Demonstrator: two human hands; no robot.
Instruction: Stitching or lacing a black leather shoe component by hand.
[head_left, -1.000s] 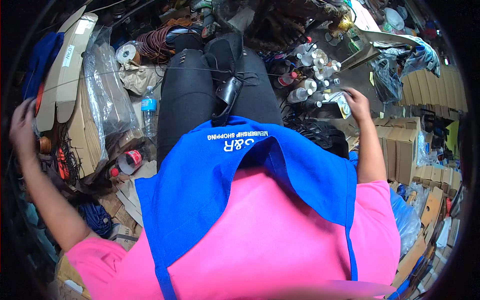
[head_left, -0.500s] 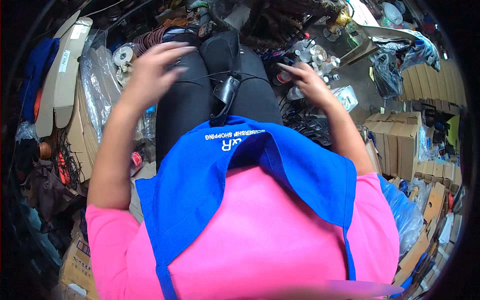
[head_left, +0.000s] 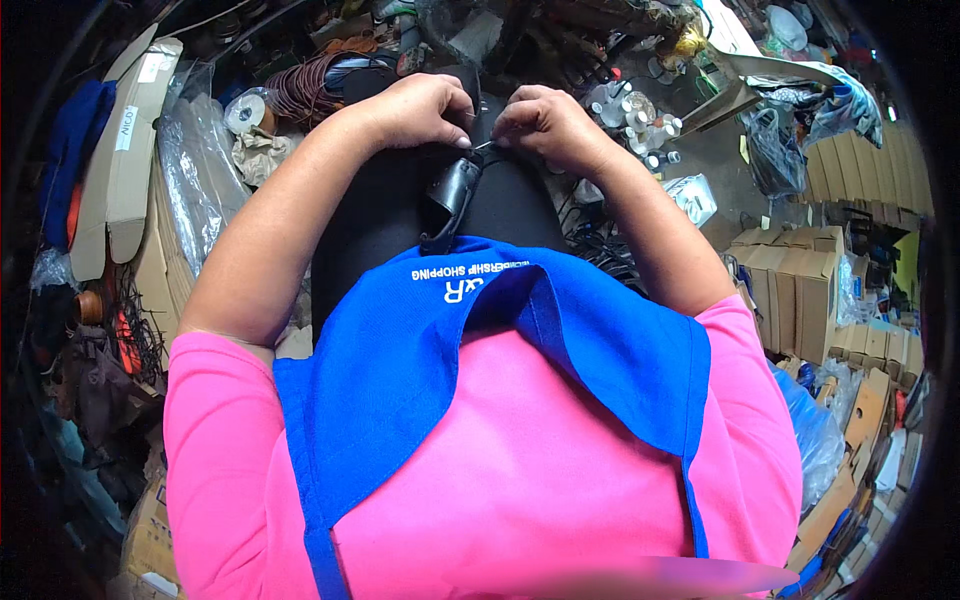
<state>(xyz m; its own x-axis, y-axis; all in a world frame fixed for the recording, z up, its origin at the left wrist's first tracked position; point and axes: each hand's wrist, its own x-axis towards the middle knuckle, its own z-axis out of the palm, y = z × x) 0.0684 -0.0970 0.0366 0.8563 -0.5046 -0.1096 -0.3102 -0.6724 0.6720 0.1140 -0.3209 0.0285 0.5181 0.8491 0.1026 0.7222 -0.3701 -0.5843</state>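
Across my lap lies a black, shiny leather-like piece (head_left: 450,195), shaped like part of a shoe or sandal; its far part is mostly hidden between my hands. Just beyond its near end, my left hand (head_left: 425,110) is closed, thumb and fingers pinched together on something too small to name. My right hand (head_left: 550,125) faces it a short gap away, fingers pinched by a thin, shiny needle-like bit (head_left: 486,145) that points toward the black piece. Both hands rest low over my black-trousered thighs.
A blue apron (head_left: 380,330) covers my upper lap. Clustered bottles (head_left: 640,120) stand beyond my right hand. To the left are a coil of brown cord (head_left: 300,90), a white roll (head_left: 245,112) and clear plastic sheeting (head_left: 195,150). Cardboard boxes (head_left: 790,270) are stacked at the right.
Both hands were apart, spread wide with a dark thread stretched across the black piece. They have come together over it, fingers now pinched.
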